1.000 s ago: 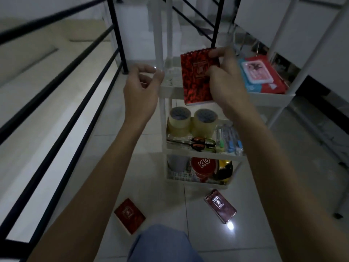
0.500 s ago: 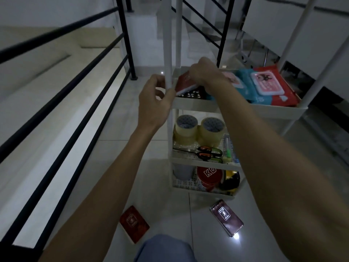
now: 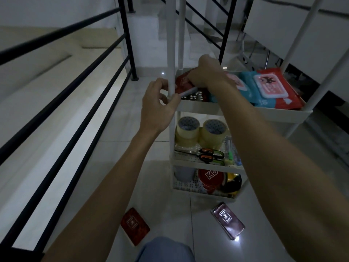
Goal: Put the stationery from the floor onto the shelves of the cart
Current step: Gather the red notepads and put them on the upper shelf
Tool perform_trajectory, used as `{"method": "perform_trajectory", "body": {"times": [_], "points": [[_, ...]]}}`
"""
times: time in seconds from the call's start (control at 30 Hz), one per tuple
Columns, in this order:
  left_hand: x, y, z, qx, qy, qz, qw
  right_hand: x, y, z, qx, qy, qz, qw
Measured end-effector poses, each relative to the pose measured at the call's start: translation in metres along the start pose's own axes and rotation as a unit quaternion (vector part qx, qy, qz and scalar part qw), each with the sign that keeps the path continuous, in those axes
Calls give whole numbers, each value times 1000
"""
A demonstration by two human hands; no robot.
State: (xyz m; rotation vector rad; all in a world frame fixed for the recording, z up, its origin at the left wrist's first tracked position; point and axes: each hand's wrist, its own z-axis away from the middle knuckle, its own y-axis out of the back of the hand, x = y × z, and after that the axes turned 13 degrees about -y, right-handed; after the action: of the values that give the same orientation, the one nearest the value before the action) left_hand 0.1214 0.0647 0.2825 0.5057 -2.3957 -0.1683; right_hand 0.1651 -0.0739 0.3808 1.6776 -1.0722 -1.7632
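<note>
Head view. My left hand (image 3: 157, 108) wraps the cart's (image 3: 198, 107) white corner post (image 3: 171, 59), thumb and fingers closed round it. My right hand (image 3: 204, 74) presses down on the red notebook (image 3: 182, 83), fingers curled over its top; it sits tilted in the top shelf's left end, beside the wipe packs (image 3: 264, 87). Middle shelf: two tape rolls (image 3: 201, 132), scissors (image 3: 207, 156). On the floor tiles lie a red notebook (image 3: 135, 225) and a dark spiral notepad (image 3: 227, 220), well apart.
</note>
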Motion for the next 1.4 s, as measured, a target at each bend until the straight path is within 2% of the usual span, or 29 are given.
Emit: {"method": "perform_trajectory", "body": {"times": [0.13, 0.27, 0.4, 0.5, 0.63, 0.8, 0.9, 0.97, 1.03, 1.1, 1.17, 1.27, 1.4], "points": [[0, 1, 0, -8, -3, -1, 1000, 7, 4, -6, -35, -47, -73, 996], [1, 0, 0, -8, -6, 0, 1000, 6, 1, -7, -40, -59, -57, 996], [1, -1, 1, -3, -4, 0, 1000, 6, -4, -2, 37, 5, 36, 999], [2, -2, 0, -5, 8, -1, 1000, 6, -10, 3, 89, 62, 119, 987], [5, -1, 0, -5, 9, 7, 1000, 9, -16, -1, 119, 73, 169, 976], [4, 5, 1, -17, 14, 15, 1000, 19, -17, -4, 132, 82, 101, 983], [1, 17, 16, -2, 49, 61, 997, 25, -9, 11, 165, 91, 41, 981], [-7, 27, 37, -11, 97, 67, 993, 34, -11, 44, 225, 140, -71, 962], [-20, 35, 67, -39, 145, 47, 988, 48, -29, 90, 257, 217, -213, 917], [-36, 40, 108, -68, 190, 32, 979, 71, -69, 126, 222, 244, -269, 905], [-51, 43, 153, -94, 241, 16, 966, 98, -120, 146, 146, 223, -257, 929], [-70, 48, 224, -128, 312, -21, 941, 138, -192, 163, 0, 127, -209, 970], [-95, 61, 309, -149, 384, -71, 908, 175, -267, 177, -137, 32, -101, 985]]}}
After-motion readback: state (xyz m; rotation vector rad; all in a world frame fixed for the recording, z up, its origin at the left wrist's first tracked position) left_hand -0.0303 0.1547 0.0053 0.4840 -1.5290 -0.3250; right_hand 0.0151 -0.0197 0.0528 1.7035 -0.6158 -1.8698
